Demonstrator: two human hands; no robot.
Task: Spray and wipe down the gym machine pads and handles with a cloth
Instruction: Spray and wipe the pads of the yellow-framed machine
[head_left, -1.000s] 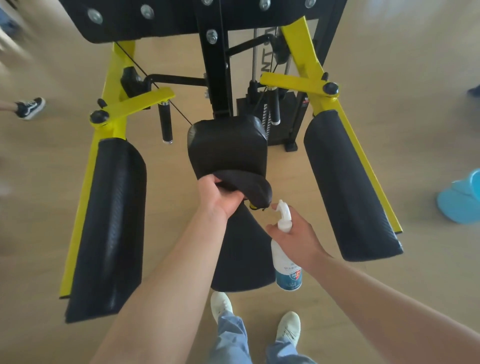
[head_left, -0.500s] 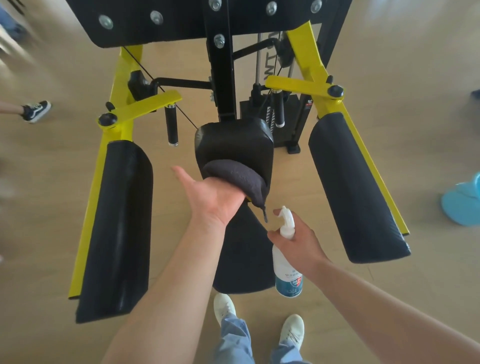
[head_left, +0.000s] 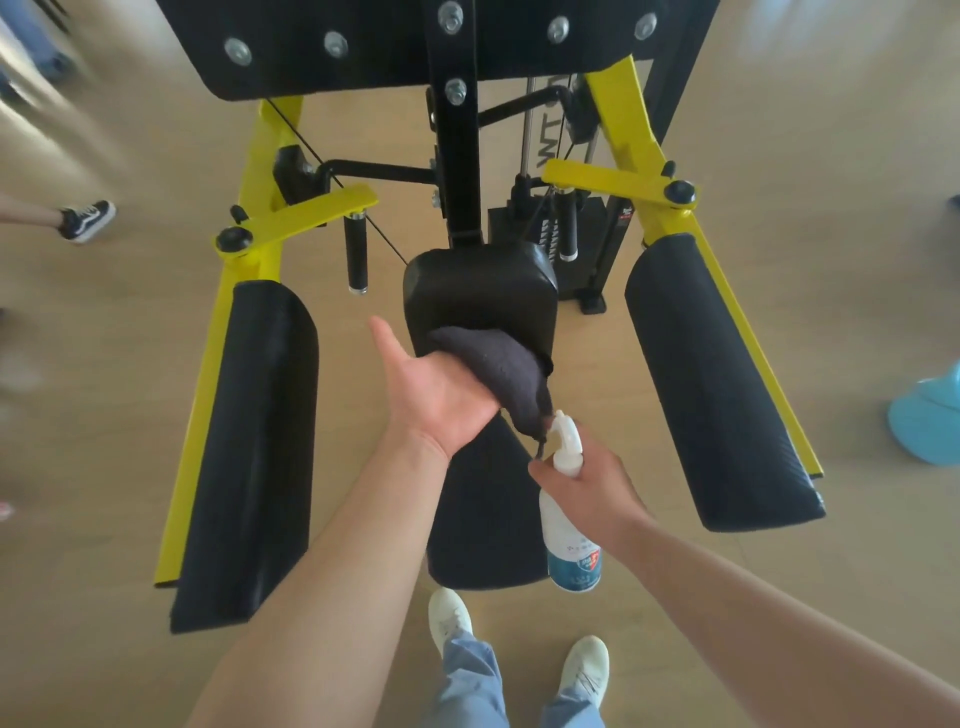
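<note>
Well off to the left of the left hand (head_left: 441, 400), a stranger's dark sneaker (head_left: 85, 221) stands on the wooden floor (head_left: 130, 364). Nearer that hand, on its thumb side, the machine's long left arm pad (head_left: 249, 441) hangs on its yellow frame (head_left: 244, 260). A short black handle (head_left: 356, 254) hangs beyond the tip of the thumb.

The left hand has its thumb stretched wide and clear of everything. Its fingers are buried under the dark cloth (head_left: 498, 374), so I cannot tell whether they curl or lie flat. The cloth drapes over those fingers and lies against the lower edge of the small centre pad (head_left: 483, 291), which rises just beyond the hand. One corner of the cloth dangles toward the right hand (head_left: 587, 483). Below the left wrist and between both hands lies the seat pad (head_left: 483, 519).

The right hand is clamped round the neck of a white spray bottle (head_left: 569, 519). The bottle hangs upright from the hand, just beside the seat pad's right edge, its nozzle near the cloth's dangling corner. Far beyond this hand a second black handle (head_left: 569, 228) hangs. To the hand's right slopes the right arm pad (head_left: 711, 384), well apart from the bottle. Further right, at the edge of view, a light blue object (head_left: 930, 421) sits on the floor; I cannot tell what it is.
</note>
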